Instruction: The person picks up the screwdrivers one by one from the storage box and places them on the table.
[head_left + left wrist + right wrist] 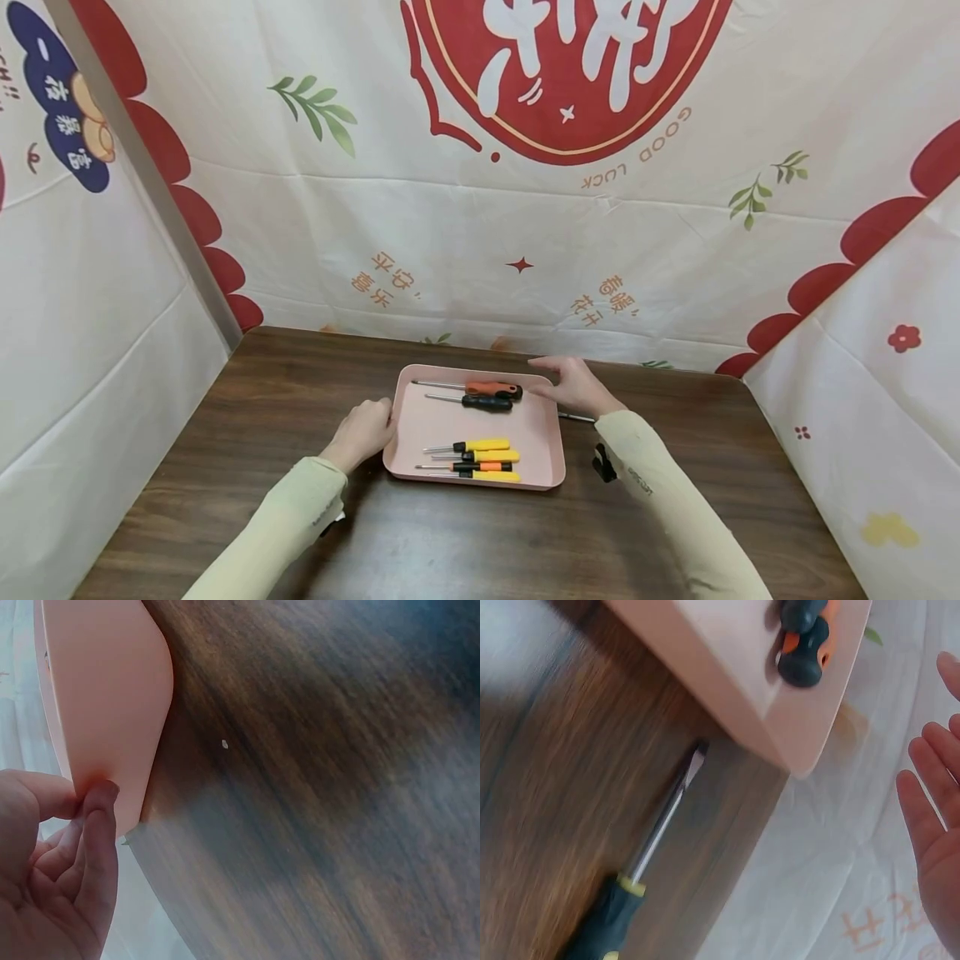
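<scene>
My left hand (pixel 363 435) pinches the left wall of a pink tray (pixel 542 437); in the left wrist view, thumb and fingers meet on its edge. Toward the back of the tray lie an orange-and-black screwdriver (pixel 491 389) and a black-handled screwdriver (pixel 486 403). Along its front side are several small screwdrivers (pixel 491 456), mostly yellow-handled. With fingers spread and nothing held, my right hand (pixel 576 387) hovers by the tray's back right corner. Under that wrist, a flathead screwdriver (pixel 657 834) with a dark handle lies on the table outside the tray.
The brown wooden table (pixel 465 542) ends at a white printed cloth (pixel 465 217) hung behind it. More cloth stands on the left (pixel 75 333) and right (pixel 885 400) sides.
</scene>
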Demonstrator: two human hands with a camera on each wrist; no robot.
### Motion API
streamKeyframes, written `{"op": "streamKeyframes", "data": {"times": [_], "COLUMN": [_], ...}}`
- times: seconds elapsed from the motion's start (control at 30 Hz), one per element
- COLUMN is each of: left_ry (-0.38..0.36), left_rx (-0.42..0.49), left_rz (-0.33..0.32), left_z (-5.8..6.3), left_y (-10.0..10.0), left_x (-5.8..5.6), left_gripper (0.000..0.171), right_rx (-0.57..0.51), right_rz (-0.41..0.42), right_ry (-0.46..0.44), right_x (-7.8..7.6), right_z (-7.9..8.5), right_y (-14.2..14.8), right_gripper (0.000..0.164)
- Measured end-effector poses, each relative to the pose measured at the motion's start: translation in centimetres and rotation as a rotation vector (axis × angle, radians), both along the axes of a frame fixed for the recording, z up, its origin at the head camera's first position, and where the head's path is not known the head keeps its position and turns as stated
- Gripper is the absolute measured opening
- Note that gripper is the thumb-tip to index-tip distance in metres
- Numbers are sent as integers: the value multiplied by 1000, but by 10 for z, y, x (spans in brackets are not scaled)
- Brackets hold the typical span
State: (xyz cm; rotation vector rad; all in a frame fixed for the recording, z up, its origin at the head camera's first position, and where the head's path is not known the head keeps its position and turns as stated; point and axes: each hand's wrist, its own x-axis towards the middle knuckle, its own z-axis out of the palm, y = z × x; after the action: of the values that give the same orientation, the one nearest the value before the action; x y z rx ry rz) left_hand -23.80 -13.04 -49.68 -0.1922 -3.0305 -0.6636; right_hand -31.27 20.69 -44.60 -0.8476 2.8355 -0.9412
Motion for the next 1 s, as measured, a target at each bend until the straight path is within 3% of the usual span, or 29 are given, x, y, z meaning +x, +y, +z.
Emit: {"op": "streamKeyframes", "data": {"times": [0.6,0.77,1.0], "left_ry": [9,3,20], "left_rx": [0,0,-13], "left_rz": [-6,-9,-19], "left_z": [0,1,4], "left_y": [-2,-2,-1], "left_x": [0,0,1], "left_gripper": [21,22,21], "right_rx": [8,72,193], "right_rz": [44,-1,0], "right_ry": [-133,-158,-45], "right_x": [-1,1,3], "right_z": [-21,-26,-32], "right_y": [-46,-57,-63], "right_gripper": [42,44,43]}}
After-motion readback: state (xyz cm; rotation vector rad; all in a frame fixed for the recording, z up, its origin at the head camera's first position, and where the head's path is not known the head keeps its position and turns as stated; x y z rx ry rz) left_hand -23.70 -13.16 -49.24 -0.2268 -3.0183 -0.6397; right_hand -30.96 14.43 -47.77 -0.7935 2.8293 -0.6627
